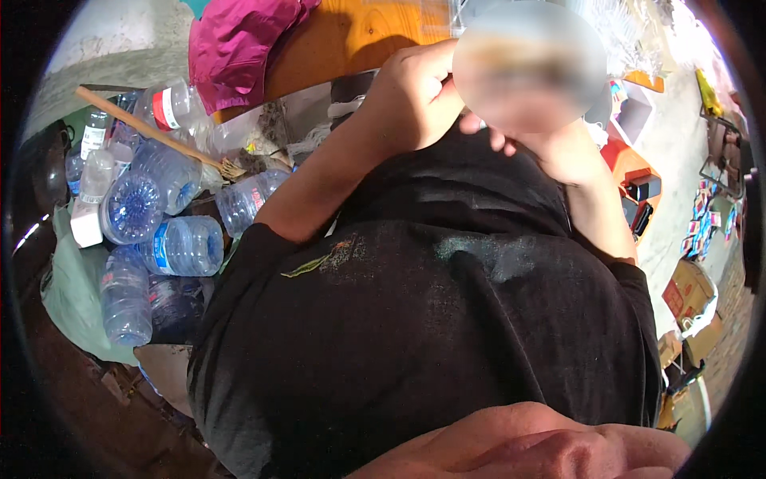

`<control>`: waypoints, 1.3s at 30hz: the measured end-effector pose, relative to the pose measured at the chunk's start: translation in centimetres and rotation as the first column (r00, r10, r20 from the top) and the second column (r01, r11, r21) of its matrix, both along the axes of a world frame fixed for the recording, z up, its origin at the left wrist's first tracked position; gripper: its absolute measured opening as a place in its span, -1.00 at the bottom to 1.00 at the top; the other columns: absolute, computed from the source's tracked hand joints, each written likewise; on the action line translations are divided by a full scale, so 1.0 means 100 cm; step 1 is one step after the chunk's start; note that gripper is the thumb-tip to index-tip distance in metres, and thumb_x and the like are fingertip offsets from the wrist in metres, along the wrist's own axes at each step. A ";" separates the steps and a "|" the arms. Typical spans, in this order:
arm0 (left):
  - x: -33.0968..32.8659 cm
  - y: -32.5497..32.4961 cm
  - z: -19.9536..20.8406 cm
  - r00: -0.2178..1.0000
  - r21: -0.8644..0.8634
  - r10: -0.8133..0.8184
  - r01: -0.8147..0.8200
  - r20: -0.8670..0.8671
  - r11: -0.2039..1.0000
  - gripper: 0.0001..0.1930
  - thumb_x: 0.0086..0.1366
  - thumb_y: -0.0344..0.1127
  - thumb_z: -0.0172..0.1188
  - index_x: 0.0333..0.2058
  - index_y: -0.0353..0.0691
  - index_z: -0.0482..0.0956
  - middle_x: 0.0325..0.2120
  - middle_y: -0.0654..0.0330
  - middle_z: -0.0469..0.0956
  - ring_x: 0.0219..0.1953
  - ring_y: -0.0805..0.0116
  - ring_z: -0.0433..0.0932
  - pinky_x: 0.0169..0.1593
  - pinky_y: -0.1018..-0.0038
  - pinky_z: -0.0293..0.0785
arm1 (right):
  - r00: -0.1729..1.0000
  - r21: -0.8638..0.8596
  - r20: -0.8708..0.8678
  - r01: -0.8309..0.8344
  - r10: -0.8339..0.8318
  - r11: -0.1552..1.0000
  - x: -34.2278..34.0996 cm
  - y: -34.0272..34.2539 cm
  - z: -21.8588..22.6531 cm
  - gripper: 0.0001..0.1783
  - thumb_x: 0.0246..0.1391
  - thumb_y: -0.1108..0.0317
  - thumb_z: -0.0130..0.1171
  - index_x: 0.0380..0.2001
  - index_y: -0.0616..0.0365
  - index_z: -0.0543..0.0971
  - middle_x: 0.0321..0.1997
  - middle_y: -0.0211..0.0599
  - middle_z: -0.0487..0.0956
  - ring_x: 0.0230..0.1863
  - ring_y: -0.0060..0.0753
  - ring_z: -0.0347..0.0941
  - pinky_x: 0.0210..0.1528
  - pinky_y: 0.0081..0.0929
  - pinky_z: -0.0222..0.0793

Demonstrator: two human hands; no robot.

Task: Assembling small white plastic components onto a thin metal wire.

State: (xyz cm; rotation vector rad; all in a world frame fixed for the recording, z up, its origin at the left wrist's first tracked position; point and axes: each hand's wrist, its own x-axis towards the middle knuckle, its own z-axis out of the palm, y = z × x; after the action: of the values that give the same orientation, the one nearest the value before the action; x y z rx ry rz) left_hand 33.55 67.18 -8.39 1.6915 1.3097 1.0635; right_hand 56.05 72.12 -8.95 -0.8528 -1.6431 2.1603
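Observation:
My left hand (416, 100) is raised in front of my chest, with its fingers curled in toward the middle. Facing it, my right hand (562, 152) has bent fingers, and a few of its fingertips show close to the left hand. A round blurred patch covers the space between and above the hands, so whatever they hold there is hidden. Both hands are just short of an orange-brown wooden table (335, 36). Below them spreads my black shirt (415, 319), marked with pale smudges and a yellow-green strand (307, 267).
Several clear plastic bottles (187, 246) are heaped at the left, with a wooden-handled tool (152, 132) lying across them. Magenta cloth (239, 52) drapes over the table's left corner. To the right are a white open box (634, 112), an orange-red surface (618, 164) and a cardboard box (688, 291).

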 end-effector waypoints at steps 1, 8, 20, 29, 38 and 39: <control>-0.003 0.002 -0.006 0.998 0.057 -0.003 0.007 -0.066 0.998 -0.79 0.51 -0.30 0.26 -0.28 -0.34 0.63 -0.48 0.15 0.61 -0.39 0.41 0.59 -0.25 0.44 0.52 | 1.000 -0.003 0.003 0.002 -0.002 1.000 0.001 0.000 -0.001 -0.78 0.44 0.38 0.18 -0.06 0.21 0.75 -0.23 -0.33 0.78 -0.40 -0.66 0.53 -0.31 -0.62 0.46; 0.007 0.004 -0.015 0.986 0.039 -0.019 0.012 0.164 0.999 -0.85 0.57 -0.38 0.14 -0.18 -0.34 0.61 -0.32 0.25 0.65 -0.25 0.50 0.57 -0.11 0.49 0.53 | 0.835 -0.224 -0.371 0.344 -0.406 0.912 -0.006 0.005 -0.008 -0.71 0.50 0.37 0.09 0.10 0.25 0.68 -0.07 -0.22 0.75 -0.29 -0.58 0.52 -0.26 -0.62 0.41; -0.003 -0.001 -0.029 0.979 -0.202 -0.058 0.098 0.196 0.975 -0.86 0.58 -0.41 0.11 -0.08 -0.34 0.60 -0.33 0.32 0.59 -0.25 0.57 0.53 -0.13 0.56 0.49 | 0.940 0.599 0.141 0.169 -0.311 0.783 -0.001 0.009 -0.026 -0.82 0.41 0.40 0.23 -0.08 0.19 0.76 -0.20 -0.42 0.77 -0.34 -0.74 0.51 -0.28 -0.66 0.43; 0.003 -0.008 -0.030 0.994 -0.094 -0.062 0.071 0.092 0.993 -0.85 0.56 -0.39 0.16 -0.10 -0.37 0.62 -0.27 0.20 0.67 -0.17 0.50 0.60 -0.04 0.51 0.54 | 0.902 -0.007 -0.307 0.316 -0.303 0.949 -0.007 0.000 -0.011 -0.75 0.44 0.32 0.23 0.04 0.19 0.72 -0.35 -0.37 0.70 -0.42 -0.68 0.50 -0.40 -0.68 0.40; -0.004 -0.003 -0.038 0.999 -0.015 -0.030 0.029 -0.043 0.999 -0.86 0.53 -0.38 0.20 -0.11 -0.35 0.63 -0.26 0.10 0.71 -0.20 0.36 0.68 -0.06 0.38 0.60 | 0.920 0.606 0.174 0.180 -0.350 0.775 -0.012 -0.002 -0.015 -0.81 0.39 0.34 0.26 -0.10 0.24 0.72 -0.35 -0.19 0.71 -0.36 -0.41 0.61 -0.22 -0.37 0.51; -0.003 -0.004 -0.036 0.995 0.063 -0.021 0.027 -0.098 0.998 -0.87 0.51 -0.38 0.22 -0.12 -0.35 0.63 -0.28 0.07 0.71 -0.23 0.28 0.70 -0.09 0.36 0.60 | 0.933 0.695 0.178 0.106 -0.313 0.711 -0.013 -0.002 -0.016 -0.80 0.40 0.33 0.25 -0.12 0.25 0.71 -0.35 -0.19 0.71 -0.36 -0.42 0.61 -0.22 -0.37 0.50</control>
State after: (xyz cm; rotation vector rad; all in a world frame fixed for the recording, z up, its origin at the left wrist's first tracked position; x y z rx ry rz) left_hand 33.24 66.83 -12.00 1.8230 1.3251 1.0302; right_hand 54.78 71.93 -10.53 -1.0641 -2.1307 1.1456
